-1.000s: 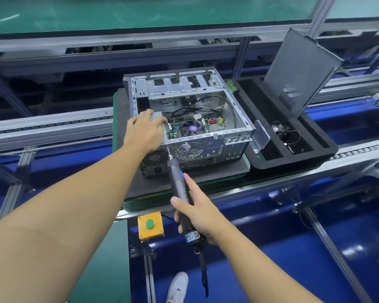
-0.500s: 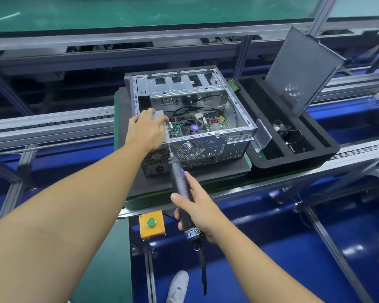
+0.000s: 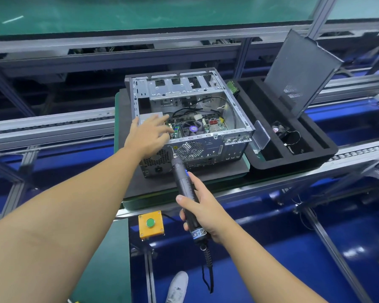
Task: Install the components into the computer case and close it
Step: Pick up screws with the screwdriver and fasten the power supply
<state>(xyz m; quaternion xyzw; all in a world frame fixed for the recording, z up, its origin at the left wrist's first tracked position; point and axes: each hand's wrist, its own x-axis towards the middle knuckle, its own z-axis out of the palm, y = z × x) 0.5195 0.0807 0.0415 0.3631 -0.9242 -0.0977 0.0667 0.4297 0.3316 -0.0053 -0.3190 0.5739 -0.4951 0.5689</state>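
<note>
An open silver computer case (image 3: 208, 145) lies on its side on a dark mat, with its motherboard, CPU fan and cables showing inside. My left hand (image 3: 148, 134) hovers flat over the grey power supply (image 3: 150, 117) at the case's near left corner, fingers spread and straight. My right hand (image 3: 200, 209) grips a black electric screwdriver (image 3: 184, 186). Its bit touches the case's rear panel beside the round fan grille. The dark side panel (image 3: 300, 71) leans upright in a black foam tray (image 3: 293, 158) to the right.
The foam tray holds a small fan with wires (image 3: 280, 130). A yellow box with a green button (image 3: 151, 223) is mounted below the conveyor edge. Metal rails run left and right, over a blue floor. A white shoe (image 3: 177, 287) shows below.
My left hand has lifted off the power supply and its fingers have spread out. The screwdriver stays at the rear panel. The view has shifted slightly.
</note>
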